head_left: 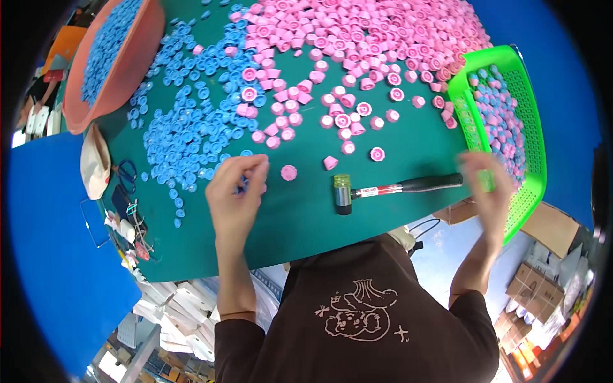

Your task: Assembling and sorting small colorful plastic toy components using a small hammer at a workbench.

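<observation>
The person's left hand point(237, 191) is pinched shut on a small blue plastic cap point(242, 186) at the near edge of the blue pile point(191, 121), fingers bunched over it just above the green table mat point(300, 223). The right hand point(486, 182) is blurred beside the near rim of the green mesh basket point(530, 191); whether it is closed on anything I cannot tell.

The parts look sorted for easy reach: loose blue caps spread on the left, pink caps point(357, 38) heaped far and to the right, so each hand has its own supply. One pink cap point(289, 172) lies alone just right of the left hand. The basket on the right holds pieces showing both pink and blue, seemingly joined pairs. A single mallet point(383, 190) with a black grip lies between the hands, its head toward the left hand, handle toward the right.

I count one basket, one mallet and one orange basin point(150, 38) of blue caps at the far left; the caps themselves run to hundreds, far too many to count.
</observation>
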`<state>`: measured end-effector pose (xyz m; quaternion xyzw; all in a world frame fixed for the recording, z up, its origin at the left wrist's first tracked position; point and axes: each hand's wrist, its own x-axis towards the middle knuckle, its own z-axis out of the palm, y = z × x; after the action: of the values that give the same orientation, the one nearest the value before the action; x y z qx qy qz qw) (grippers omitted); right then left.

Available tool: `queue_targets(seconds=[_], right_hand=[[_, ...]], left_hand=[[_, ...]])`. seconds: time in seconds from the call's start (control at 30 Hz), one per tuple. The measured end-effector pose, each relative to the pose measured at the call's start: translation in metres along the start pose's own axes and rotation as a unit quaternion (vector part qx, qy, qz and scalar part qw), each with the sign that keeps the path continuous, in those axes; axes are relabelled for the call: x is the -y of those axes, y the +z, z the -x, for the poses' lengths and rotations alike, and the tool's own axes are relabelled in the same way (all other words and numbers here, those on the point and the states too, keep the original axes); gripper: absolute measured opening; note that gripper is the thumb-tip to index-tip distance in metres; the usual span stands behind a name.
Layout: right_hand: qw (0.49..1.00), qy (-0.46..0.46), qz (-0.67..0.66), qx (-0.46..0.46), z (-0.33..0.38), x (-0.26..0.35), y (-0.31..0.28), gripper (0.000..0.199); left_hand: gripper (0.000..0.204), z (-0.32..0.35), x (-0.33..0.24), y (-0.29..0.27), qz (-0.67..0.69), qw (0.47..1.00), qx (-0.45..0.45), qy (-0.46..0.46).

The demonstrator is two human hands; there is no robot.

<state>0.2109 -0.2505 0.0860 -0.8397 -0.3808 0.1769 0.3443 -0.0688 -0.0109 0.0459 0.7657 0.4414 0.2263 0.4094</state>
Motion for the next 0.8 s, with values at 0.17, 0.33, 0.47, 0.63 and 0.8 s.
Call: queue_targets(seconds=[0.17,0.33,0.47,0.63,0.8], right_hand=[[0.962,-0.157,0.105,0.196,0.002,0.003,0.052,0.038],[0.954,-0.173,0.134,0.207,0.003,-0.01,0.047,0.034],[0.965,-0.125,0.088,0.215,0.01,-0.021,0.036,0.024],[0.941,0.08,-0.252,0.21,0.031,-0.054,0.03,0.034],[0.915,0.093,-0.358,0.164,0.019,-0.024,0.049,0.048]], left_hand=[[0.021,-0.001,-0.004,0.035,-0.033,0.987,0.129,0.09],[0.023,-0.004,0.003,0.055,-0.125,0.948,0.139,0.257],[0.025,-0.006,0.012,0.061,-0.156,0.947,0.083,0.268],[0.03,-0.003,0.011,0.068,-0.128,0.951,0.046,0.278],[0.028,-0.003,0.018,0.071,-0.134,0.953,0.037,0.269]])
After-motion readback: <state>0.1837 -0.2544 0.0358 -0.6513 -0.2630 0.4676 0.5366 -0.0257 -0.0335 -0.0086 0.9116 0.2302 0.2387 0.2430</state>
